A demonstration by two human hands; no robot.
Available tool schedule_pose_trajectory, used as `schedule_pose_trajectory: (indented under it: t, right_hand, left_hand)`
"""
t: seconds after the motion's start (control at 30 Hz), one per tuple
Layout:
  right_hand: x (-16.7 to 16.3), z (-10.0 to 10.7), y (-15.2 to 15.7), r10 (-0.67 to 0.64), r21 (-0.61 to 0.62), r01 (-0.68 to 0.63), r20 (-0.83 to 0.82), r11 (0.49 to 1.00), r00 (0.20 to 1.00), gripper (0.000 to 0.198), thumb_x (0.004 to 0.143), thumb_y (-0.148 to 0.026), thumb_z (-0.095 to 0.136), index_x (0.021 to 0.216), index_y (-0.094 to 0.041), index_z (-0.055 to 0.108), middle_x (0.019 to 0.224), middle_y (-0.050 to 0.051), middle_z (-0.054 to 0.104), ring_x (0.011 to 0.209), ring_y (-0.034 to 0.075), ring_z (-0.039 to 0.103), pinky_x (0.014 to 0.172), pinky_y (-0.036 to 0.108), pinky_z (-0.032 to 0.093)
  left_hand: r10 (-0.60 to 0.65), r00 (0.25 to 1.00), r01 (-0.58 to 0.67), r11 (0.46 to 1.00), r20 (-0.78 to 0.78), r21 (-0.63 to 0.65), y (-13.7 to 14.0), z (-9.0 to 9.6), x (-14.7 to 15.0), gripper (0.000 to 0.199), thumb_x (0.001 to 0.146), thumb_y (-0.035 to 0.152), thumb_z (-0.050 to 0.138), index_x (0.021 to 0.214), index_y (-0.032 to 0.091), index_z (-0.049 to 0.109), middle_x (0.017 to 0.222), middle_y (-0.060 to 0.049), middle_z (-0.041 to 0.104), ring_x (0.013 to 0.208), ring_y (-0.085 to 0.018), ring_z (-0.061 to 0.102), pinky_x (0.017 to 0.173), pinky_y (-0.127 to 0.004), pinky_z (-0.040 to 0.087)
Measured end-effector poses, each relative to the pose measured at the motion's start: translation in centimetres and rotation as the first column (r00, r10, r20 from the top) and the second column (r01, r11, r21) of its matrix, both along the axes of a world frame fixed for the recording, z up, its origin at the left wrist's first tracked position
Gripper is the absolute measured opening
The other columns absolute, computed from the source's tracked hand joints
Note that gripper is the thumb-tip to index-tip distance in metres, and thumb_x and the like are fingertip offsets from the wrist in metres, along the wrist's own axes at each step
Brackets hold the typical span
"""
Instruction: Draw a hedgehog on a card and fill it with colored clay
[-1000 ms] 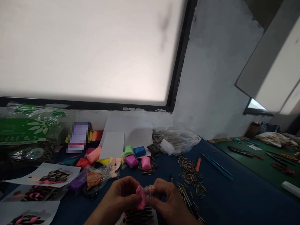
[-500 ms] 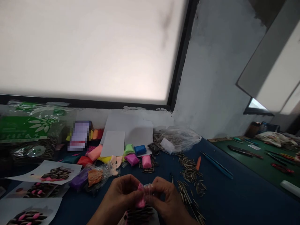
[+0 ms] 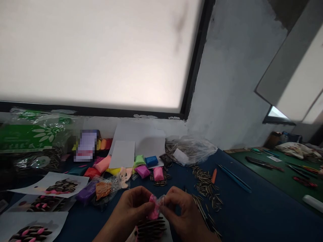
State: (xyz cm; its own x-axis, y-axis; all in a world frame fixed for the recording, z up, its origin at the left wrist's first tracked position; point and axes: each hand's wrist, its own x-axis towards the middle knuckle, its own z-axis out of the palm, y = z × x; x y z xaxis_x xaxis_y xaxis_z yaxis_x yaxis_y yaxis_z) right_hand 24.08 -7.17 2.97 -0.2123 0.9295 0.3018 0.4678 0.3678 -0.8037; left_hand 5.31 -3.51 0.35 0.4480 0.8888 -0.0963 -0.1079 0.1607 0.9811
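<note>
Between my two hands is a small packet of pink modelling clay (image 3: 153,209) in clear plastic. My left hand (image 3: 136,205) pinches the pink clay side between thumb and fingers. On the other side, my right hand (image 3: 178,208) grips the clear plastic wrapper (image 3: 160,201) between thumb and forefinger. Just below, a figure covered in rows of striped sunflower seeds (image 3: 151,229) with a bit of pink at its left edge rests on a pale sheet. The lower part of that figure is cut off by the frame.
Loose sunflower seeds (image 3: 205,181), an orange stick (image 3: 214,176) and blue tweezers (image 3: 234,178) lie right on the blue table. Behind are coloured clay packets (image 3: 142,171), white sheets (image 3: 122,154) and a plastic bag (image 3: 194,148). Printed pictures (image 3: 60,185) lie left; a green mat (image 3: 267,168) is far right.
My right hand has drawn slightly away from my left, stretching the clear wrapper. More of the pink clay packet and of the seed-covered figure below shows now.
</note>
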Motion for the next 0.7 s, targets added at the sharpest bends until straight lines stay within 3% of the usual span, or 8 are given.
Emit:
schedule_pose_trajectory:
  t: [0.13, 0.3, 0.47, 0.7]
  right_hand:
    - [-0.3, -0.1, -0.2, 0.027, -0.058, -0.031, -0.063, 0.998, 0.998, 0.021, 0.088, -0.034, 0.068, 0.075, -0.020, 0.077, 0.076, 0.001, 0.059, 0.071, 0.016, 0.058, 0.065, 0.028, 0.042]
    - [-0.7, -0.7, -0.2, 0.044, -0.048, -0.049, -0.106, 0.998, 0.993, 0.024, 0.091, -0.037, 0.065, 0.080, -0.020, 0.078, 0.078, 0.002, 0.059, 0.071, 0.016, 0.058, 0.064, 0.027, 0.043]
    - [-0.6, -0.9, -0.1, 0.074, -0.025, -0.074, -0.021, 0.997, 0.997, 0.020, 0.091, -0.028, 0.061, 0.087, -0.020, 0.080, 0.079, 0.003, 0.059, 0.069, 0.016, 0.058, 0.061, 0.026, 0.042]
    - [-0.2, -0.7, 0.2, 0.073, 0.034, -0.077, 0.088, 0.996, 0.993, 0.024, 0.093, -0.032, 0.060, 0.086, -0.018, 0.079, 0.075, 0.004, 0.061, 0.071, 0.018, 0.061, 0.063, 0.028, 0.041]
  left_hand:
    - [0.006, 0.999, -0.007, 1.000, -0.043, -0.022, 0.0, 0.3, -0.1, 0.037, 0.064, 0.046, 0.085, 0.076, 0.017, 0.065, 0.060, 0.002, 0.066, 0.051, -0.012, 0.055, 0.051, -0.023, 0.040]
    - [0.055, 0.998, -0.057, 0.997, -0.041, -0.055, -0.4, 1.2, 0.5, 0.037, 0.055, 0.042, 0.086, 0.069, 0.017, 0.062, 0.053, 0.003, 0.063, 0.045, -0.011, 0.051, 0.046, -0.022, 0.038]
    - [0.105, 0.994, -0.105, 0.994, 0.020, -0.031, -0.8, 0.9, 0.8, 0.032, 0.060, 0.039, 0.083, 0.069, 0.018, 0.061, 0.054, 0.003, 0.063, 0.048, -0.011, 0.052, 0.047, -0.022, 0.037]
    - [0.039, 0.996, -0.035, 0.998, 0.075, -0.061, -0.5, 0.4, 0.2, 0.043, 0.063, 0.048, 0.088, 0.078, 0.017, 0.064, 0.063, 0.000, 0.069, 0.055, -0.012, 0.056, 0.055, -0.023, 0.038]
